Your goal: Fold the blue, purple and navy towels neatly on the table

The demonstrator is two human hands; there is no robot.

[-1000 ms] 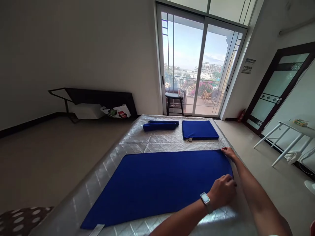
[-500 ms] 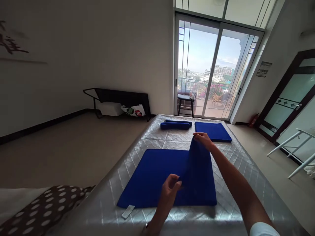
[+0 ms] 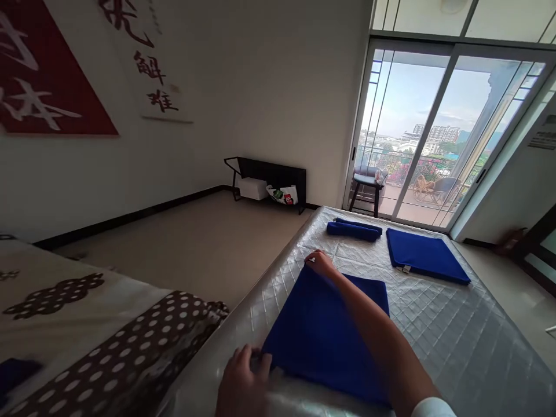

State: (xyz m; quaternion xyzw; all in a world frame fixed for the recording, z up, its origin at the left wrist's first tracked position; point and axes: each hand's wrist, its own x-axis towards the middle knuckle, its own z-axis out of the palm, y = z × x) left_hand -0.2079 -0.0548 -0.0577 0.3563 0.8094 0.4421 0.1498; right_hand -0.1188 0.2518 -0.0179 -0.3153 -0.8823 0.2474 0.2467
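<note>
A blue cloth (image 3: 324, 330) lies folded over on the silver quilted mattress, one layer on top of another. At its far left corner, my right hand (image 3: 320, 264) pinches the edge, and the right forearm crosses over the cloth. My left hand (image 3: 245, 376), slightly blurred, grips the near left corner between thumb and fingers. Farther back is a flat folded stack of blue cloth (image 3: 428, 255) with a small white tag at its front edge. Left of that stack lie rolled blue cloths (image 3: 354, 230).
The silver mattress (image 3: 438, 324) reaches toward a sliding glass door (image 3: 403, 127). On the left is a bed with brown polka-dot bedding (image 3: 130, 341). A black bench-like frame (image 3: 273, 172) stands by the wall, with a white box (image 3: 252, 189) and a printed bag (image 3: 284, 195).
Both hands have carried the cloth's lifted right edge leftward, folding it over the left part. The view has turned left, bringing more wall hangings and the polka-dot bedding into sight.
</note>
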